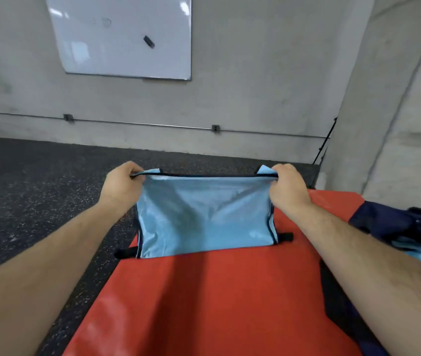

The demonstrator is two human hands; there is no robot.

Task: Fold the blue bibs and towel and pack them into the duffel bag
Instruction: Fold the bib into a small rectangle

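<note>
A light blue bib (pixel 204 214) with dark trim hangs stretched between my two hands above the far end of a red mat (pixel 217 299). My left hand (pixel 122 183) pinches its upper left corner and my right hand (pixel 286 187) pinches its upper right corner. The bib's lower edge touches the mat, with black straps sticking out at both lower corners. At the right edge lies the dark navy duffel bag (pixel 394 222), with light blue fabric (pixel 420 255) showing at its opening.
Dark speckled rubber floor (pixel 37 201) spreads to the left of the mat. A concrete wall with a whiteboard (pixel 124 37) stands ahead, and a concrete column (pixel 389 124) rises at the right behind the bag.
</note>
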